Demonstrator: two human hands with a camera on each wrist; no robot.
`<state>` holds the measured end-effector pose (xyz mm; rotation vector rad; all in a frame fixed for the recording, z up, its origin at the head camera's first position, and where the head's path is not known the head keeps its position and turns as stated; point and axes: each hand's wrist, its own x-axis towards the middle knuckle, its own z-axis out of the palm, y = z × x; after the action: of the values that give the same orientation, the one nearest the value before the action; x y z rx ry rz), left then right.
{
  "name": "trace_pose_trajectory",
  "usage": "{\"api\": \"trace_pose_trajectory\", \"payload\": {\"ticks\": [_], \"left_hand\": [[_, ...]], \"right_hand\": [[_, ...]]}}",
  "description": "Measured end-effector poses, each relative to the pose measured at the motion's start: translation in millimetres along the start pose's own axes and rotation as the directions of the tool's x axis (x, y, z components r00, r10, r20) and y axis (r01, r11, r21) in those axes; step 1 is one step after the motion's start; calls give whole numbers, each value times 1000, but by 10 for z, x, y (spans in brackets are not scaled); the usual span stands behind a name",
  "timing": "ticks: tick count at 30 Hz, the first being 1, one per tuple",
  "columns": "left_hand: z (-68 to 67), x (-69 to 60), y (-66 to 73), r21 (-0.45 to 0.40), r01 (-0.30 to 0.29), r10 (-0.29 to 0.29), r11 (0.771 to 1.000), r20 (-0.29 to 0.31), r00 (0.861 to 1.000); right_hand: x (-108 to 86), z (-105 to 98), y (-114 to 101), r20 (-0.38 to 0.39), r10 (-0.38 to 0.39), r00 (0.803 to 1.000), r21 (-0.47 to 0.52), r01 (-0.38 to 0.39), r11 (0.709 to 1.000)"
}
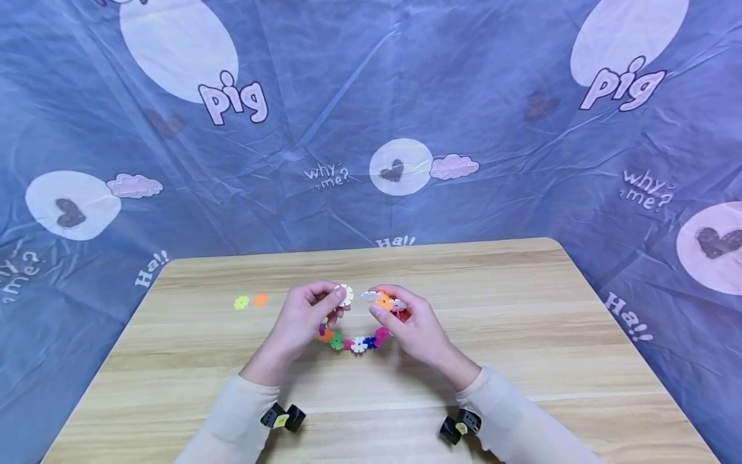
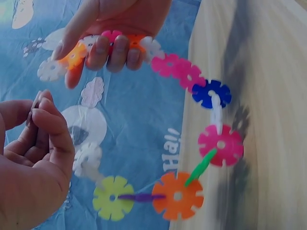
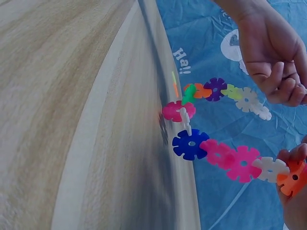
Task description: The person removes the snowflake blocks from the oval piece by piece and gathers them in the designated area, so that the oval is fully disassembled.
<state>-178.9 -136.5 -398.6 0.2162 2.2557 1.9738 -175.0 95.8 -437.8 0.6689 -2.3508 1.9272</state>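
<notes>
While the left hand pinches a pale disc between thumb and fingers, the right hand grips one end of a chain of notched, flower-shaped plastic pieces. The chain hangs between the hands over the wooden tabletop; its long axis bends into a U, bottom toward the person, opening toward the printed backdrop. The gripped end terminates in a white piece, directed left at the pale disc. Whether that disc is linked to the chain cannot be determined.
</notes>
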Motion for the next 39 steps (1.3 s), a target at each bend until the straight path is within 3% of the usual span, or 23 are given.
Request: {"api": "trace_pose_trajectory", "payload": {"ticks": [8,14,27,39], "left_hand": [[-168,-31,-14,-1,-44,43,999,-69,997],[-269,-40,-38,34,-41,45,999,-132,990],[-444,-59,-60,93,-13,39,996,-285,958],[-669,-10,-158,108,65,-23,992,-352,936]], "right_hand": [[-1,-12,13,-7,13,1000,-14,-13,1000],[-2,-18,19,-8,15,1000,-24,-15,1000],[-10,-13,15,-9,11,1000,-33,-11,999],[-8,-8,41,2,10,1000,-44,-9,999]]}}
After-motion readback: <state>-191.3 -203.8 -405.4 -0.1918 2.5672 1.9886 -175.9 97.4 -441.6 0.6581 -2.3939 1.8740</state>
